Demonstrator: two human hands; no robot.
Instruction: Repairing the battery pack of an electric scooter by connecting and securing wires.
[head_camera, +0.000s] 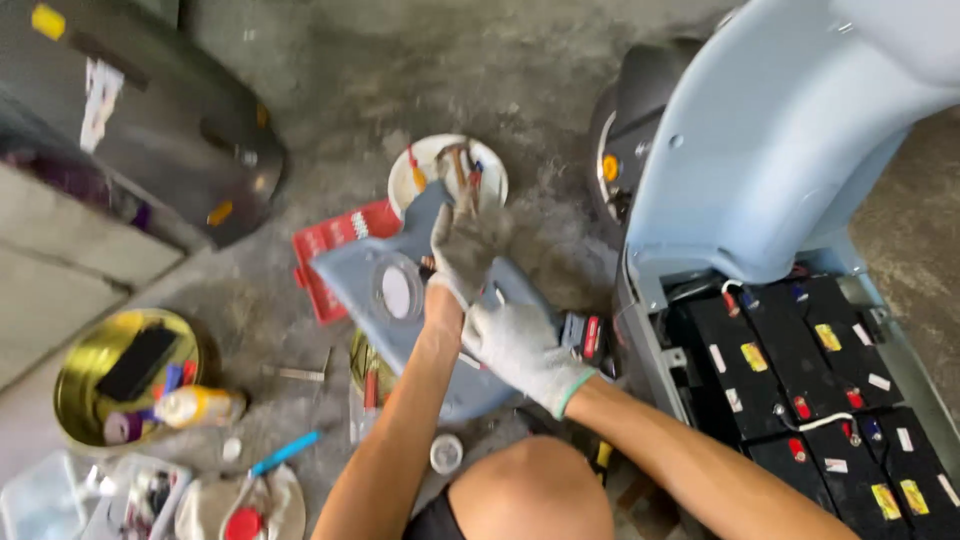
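My left hand (466, 243), in a worn grey glove, reaches out over a pale blue plastic scooter panel (390, 290) that lies on the concrete floor; it is blurred, close to a white bowl of tools (430, 160), and whether it holds anything I cannot tell. My right hand (522, 350), in a white glove, rests on the panel's near edge and grips it. My bare knee (530, 490) is below.
A pale blue scooter body (780, 150) stands at right with its floor open on several black batteries (800, 390). A red socket tray (335, 245) lies behind the panel. A gold round tin (80, 390) with odds, a dark scooter cover (150, 110) and small containers lie at left.
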